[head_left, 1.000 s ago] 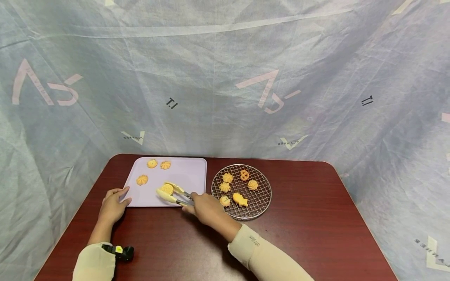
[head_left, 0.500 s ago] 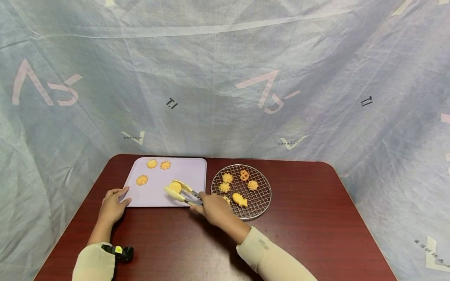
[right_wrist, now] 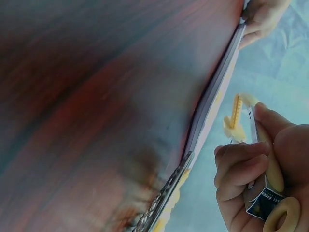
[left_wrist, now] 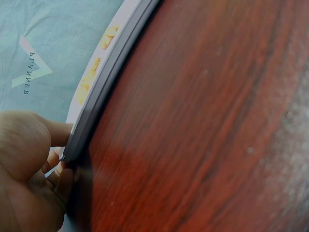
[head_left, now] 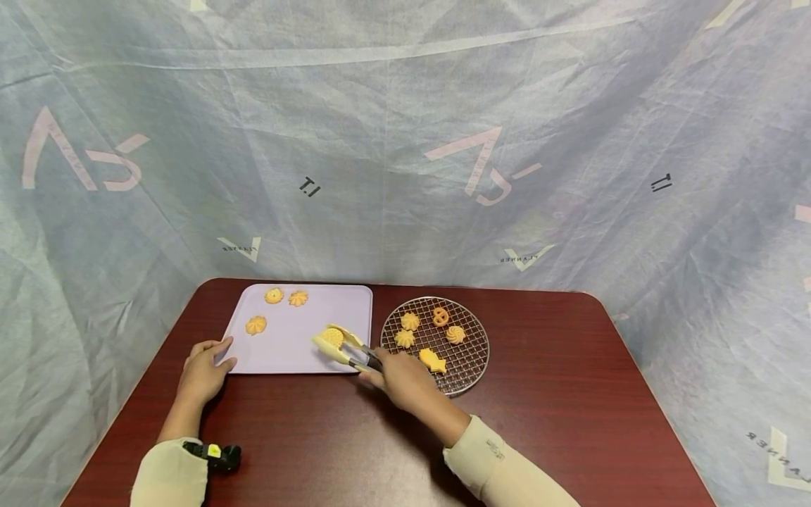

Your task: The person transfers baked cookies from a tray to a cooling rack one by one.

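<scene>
My right hand grips yellow-tipped tongs, which pinch a round, bumpy yellow cookie over the right part of the lilac tray. In the right wrist view that cookie appears edge-on, raised above the tray. At the tray's front left corner my left hand holds the edge; the left wrist view has its thumb on the rim and fingers beneath. Several flower-shaped cookies lie on the tray's left half.
Right of the tray stands a round wire rack. It bears a fish-shaped cookie, a pretzel, a swirl cookie and flower-shaped ones. Reddish-brown table surrounds both; a grey cloth hangs behind.
My right hand has moved right with the tongs and the cookie, and now covers the rack's front left, hiding a cookie there. The left hand and tray stay put.
</scene>
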`<state>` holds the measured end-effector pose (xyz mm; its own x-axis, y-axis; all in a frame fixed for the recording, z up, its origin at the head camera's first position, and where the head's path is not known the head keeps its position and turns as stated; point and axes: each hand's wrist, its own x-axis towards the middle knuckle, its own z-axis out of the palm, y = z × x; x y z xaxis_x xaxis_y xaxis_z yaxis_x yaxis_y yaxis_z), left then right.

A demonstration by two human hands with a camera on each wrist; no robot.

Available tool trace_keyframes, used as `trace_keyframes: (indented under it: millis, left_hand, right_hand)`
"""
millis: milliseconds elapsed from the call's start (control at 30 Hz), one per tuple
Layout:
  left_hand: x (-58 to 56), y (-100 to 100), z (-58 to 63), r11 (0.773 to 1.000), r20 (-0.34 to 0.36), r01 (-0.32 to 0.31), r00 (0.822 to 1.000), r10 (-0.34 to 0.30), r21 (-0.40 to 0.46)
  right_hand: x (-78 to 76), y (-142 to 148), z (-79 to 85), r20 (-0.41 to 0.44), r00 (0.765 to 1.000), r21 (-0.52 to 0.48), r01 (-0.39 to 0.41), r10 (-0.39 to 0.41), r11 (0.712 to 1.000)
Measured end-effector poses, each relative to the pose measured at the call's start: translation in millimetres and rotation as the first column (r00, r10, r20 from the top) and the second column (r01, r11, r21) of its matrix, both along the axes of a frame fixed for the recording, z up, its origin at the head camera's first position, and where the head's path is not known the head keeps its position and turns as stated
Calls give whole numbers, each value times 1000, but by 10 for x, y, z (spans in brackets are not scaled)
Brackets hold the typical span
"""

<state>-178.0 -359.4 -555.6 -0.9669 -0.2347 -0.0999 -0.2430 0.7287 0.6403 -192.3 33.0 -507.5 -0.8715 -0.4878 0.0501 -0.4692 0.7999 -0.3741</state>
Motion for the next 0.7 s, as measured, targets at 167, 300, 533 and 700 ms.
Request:
trace_keyframes:
  millis: [167,300,533,700]
  left_hand:
    - [3,4,2,1000,-6,2,1000,-2,-4]
    - [3,4,-9,1000,-15,3,1000,-3,-4]
    - [5,9,-22,1000,-30,-5,1000,4,-1]
    - [2,2,-9,1000,-22,-2,1000,2,0]
  right_hand:
    - [12,103,-8,1,1000,-28,10,-10,1000]
    - [24,171,-11,18,999,-48,28,-27,998]
    - [34,300,-30,21,998,-54,65,-64,996]
    - [30,420,-38,-51,998,-62,44,-47,997]
